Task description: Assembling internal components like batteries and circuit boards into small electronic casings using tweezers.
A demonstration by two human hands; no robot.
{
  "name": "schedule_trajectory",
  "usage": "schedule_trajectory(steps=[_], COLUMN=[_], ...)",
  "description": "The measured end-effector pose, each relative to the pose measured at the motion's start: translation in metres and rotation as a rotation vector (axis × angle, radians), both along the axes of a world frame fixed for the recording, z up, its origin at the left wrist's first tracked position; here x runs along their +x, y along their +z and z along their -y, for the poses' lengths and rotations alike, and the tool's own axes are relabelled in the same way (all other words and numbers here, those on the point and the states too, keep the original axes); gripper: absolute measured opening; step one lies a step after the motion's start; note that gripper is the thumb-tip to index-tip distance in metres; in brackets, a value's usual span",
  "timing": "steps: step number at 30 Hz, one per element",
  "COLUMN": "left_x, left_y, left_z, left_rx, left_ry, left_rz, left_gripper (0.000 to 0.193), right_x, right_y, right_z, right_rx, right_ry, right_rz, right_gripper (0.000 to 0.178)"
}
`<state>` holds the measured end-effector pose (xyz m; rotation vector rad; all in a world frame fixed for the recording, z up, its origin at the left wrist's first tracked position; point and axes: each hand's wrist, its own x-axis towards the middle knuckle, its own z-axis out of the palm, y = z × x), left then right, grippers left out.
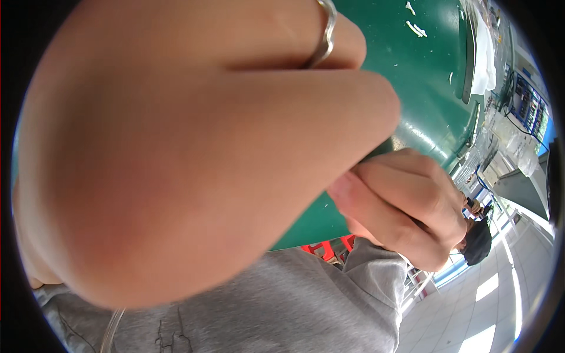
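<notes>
Very close to the camera, my left hand (194, 153) fills most of the left and middle of the head view. Its fingers are bent in, and a wavy silver ring (327, 35) circles one of them. Whatever it may hold is hidden. To the right, my right hand (406, 206) is closed with its fingers curled tightly. A small dark patch shows between the two hands, too covered to name. Behind both lies a green work surface (406, 70).
White scraps (416, 29) lie on the green surface, with white sheets (484, 53) at its far edge. Grey cloth (265, 300) spans the bottom, near red plastic pieces (321, 250). A person in a dark cap (478, 241) is at the right, beside ceiling lights (517, 294).
</notes>
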<state>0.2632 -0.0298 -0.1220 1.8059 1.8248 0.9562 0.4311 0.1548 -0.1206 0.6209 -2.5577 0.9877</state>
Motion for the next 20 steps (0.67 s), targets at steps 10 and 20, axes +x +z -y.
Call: schedule_trajectory(steps=[10, 20], left_x=[-0.002, -0.002], left_y=[0.001, -0.002], left_z=[0.002, 0.012], left_rx=[-0.002, 0.101], left_ry=[0.0, 0.005], left_rz=[-0.001, -0.122], left_gripper=[0.051, 0.05], right_x=[0.0, 0.001], right_y=[-0.001, 0.006], right_z=[0.003, 0.01], right_rx=[-0.019, 0.044], right_ry=[-0.015, 0.02], right_rz=[-0.056, 0.008], right_gripper=[0.027, 0.036])
